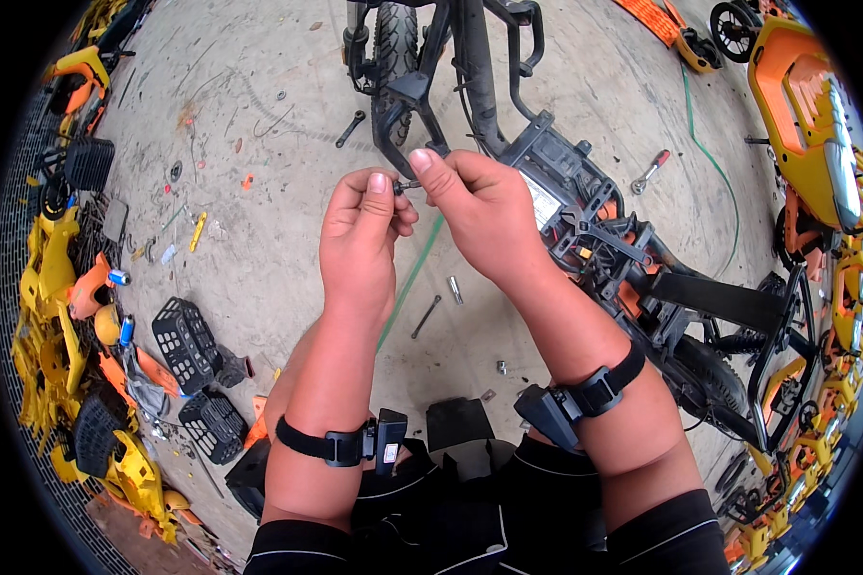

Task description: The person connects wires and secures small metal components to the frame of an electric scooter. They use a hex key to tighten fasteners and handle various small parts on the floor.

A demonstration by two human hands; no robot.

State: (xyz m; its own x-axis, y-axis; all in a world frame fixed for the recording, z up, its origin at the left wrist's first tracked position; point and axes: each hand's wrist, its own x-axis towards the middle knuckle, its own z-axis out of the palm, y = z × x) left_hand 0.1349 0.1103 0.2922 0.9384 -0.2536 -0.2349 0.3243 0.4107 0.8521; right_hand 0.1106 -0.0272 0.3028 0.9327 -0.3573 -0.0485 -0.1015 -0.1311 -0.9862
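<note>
In front of the black scooter frame (477, 77), my two hands meet fingertip to fingertip. A small bolt-like metal piece (410, 185) spans the gap between them; its exact kind is too small to tell. My left hand (355, 225) pinches its dark end between thumb and fingers. From the other side, my right hand (489, 211) is closed, its thumb and curled fingers on the lighter end. Just beyond the hands stands the scooter's treaded front wheel (396, 57). Wiring and a boxy black housing (551, 158) lie to the right of my right hand.
On the concrete floor (288, 153) lie a red-handled ratchet (654, 171), a dark wrench (351, 129), a thin wrench (427, 316) and a long socket (455, 290). Black baskets (187, 340) and yellow panels (53, 297) crowd the left. A green hose (414, 273) runs below the hands.
</note>
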